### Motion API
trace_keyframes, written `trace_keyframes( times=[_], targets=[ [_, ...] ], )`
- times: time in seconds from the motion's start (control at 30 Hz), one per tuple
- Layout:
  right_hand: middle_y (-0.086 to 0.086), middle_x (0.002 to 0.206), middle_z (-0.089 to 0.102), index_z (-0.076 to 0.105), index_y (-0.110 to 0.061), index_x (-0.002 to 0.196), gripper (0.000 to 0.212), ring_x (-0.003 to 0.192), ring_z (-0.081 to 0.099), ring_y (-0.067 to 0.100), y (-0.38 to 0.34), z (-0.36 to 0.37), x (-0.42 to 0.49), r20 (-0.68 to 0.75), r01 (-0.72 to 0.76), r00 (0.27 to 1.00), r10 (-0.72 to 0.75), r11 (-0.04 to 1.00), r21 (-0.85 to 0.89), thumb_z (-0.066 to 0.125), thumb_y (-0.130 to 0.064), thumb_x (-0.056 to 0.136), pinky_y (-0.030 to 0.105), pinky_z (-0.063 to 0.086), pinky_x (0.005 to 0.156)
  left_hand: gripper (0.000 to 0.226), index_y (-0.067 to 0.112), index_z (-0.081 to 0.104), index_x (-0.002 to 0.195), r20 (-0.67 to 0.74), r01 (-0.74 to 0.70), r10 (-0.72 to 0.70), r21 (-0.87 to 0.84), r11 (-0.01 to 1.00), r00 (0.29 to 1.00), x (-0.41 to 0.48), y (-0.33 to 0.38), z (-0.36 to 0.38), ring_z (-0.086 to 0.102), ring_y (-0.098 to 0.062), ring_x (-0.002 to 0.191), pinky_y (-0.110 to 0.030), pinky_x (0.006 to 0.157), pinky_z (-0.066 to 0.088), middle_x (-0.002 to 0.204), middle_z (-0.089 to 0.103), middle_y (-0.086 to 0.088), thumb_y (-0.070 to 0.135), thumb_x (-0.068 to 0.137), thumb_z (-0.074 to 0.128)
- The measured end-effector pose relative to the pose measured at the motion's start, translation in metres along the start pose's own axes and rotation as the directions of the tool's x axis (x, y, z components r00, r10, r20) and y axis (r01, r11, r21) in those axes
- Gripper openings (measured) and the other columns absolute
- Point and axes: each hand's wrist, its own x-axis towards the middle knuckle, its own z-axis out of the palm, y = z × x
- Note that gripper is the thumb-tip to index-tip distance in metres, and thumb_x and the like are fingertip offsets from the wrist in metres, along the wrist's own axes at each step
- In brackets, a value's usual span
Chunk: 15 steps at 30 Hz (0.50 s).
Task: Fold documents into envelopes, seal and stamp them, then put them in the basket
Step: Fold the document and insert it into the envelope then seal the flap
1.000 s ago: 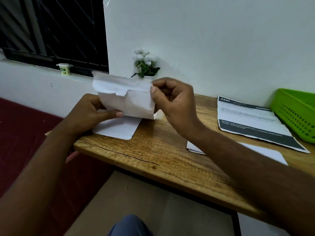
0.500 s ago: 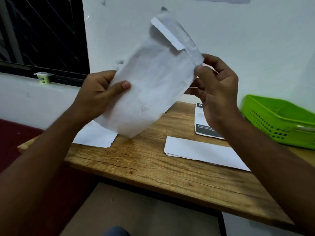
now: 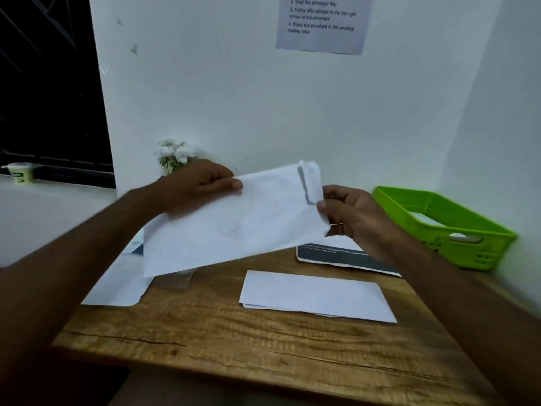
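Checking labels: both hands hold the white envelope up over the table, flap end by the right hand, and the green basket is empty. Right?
Not quite. The head view shows something white lying inside the green basket, so it is not empty. The rest stands: the left hand and the right hand hold the white envelope up over the table, flap end by the right hand.

Wooden table (image 3: 263,347) with a dark crack running along its near edge, set against a white wall (image 3: 234,98). A printed instruction sheet (image 3: 322,23) is stuck high on the wall, its text blurred. A small bunch of white flowers (image 3: 173,155) stands at the table's back. At far left, a dark window (image 3: 44,83); a small green-and-white cup (image 3: 21,172) sits on its sill.
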Motion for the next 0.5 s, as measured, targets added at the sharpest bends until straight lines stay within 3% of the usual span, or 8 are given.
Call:
trace_keyframes(
  times=[0.13,0.23,0.33,0.4,0.5],
  targets=[
    [0.006,0.105,0.075,0.068,-0.014,0.114,0.024,0.088,0.072,0.023,0.018,-0.006,0.005,-0.030,-0.067,0.997,0.066,0.997,-0.037,0.064,-0.012,0.090,0.038,0.058,0.074,0.068,0.019,0.053,0.063,0.083,-0.013,0.004,0.114,0.993,0.997,0.021,-0.007,0.024,0.051,-0.008,0.054,-0.023,0.052,0.036,0.055,0.051,0.008,0.080,0.081,0.026],
    [0.004,0.106,0.075,0.068,-0.017,0.115,0.027,0.090,0.072,0.023,0.030,-0.011,0.005,-0.042,-0.115,0.993,0.114,0.993,-0.027,0.065,-0.016,0.089,0.034,0.059,0.071,0.060,0.025,0.050,0.063,0.066,0.023,-0.039,0.229,0.973,0.997,0.027,-0.011,0.042,0.050,-0.005,0.054,-0.033,0.055,0.038,0.056,0.051,0.009,0.075,0.080,0.021],
    [0.003,0.108,0.075,0.067,-0.018,0.117,0.032,0.094,0.072,0.022,0.043,-0.013,0.002,-0.034,-0.168,0.985,0.169,0.985,0.027,0.068,-0.015,0.085,0.032,0.059,0.072,0.064,0.026,0.052,0.069,0.019,0.047,-0.057,0.341,0.939,0.998,0.024,-0.016,0.058,0.047,0.000,0.058,-0.029,0.055,0.029,0.060,0.050,0.010,0.076,0.078,0.012],
    [0.003,0.106,0.075,0.068,-0.016,0.115,0.030,0.094,0.072,0.022,0.052,-0.011,0.002,-0.038,-0.205,0.978,0.204,0.979,-0.011,0.070,-0.010,0.086,0.032,0.059,0.070,0.063,0.028,0.053,0.073,-0.039,0.024,-0.012,0.321,0.947,0.999,0.022,-0.017,0.066,0.048,0.002,0.059,-0.026,0.052,0.027,0.061,0.051,0.011,0.076,0.080,0.013],
    [0.004,0.100,0.076,0.072,-0.012,0.104,0.032,0.096,0.072,0.024,0.062,-0.002,0.002,-0.054,-0.256,0.967,0.250,0.956,-0.143,0.081,-0.010,0.073,0.041,0.059,0.082,0.050,0.028,0.059,0.086,-0.170,0.082,-0.043,0.224,0.971,0.984,0.014,-0.015,0.073,0.052,-0.001,0.060,-0.026,0.053,0.030,0.065,0.057,0.012,0.065,0.087,0.025]
  ],
)
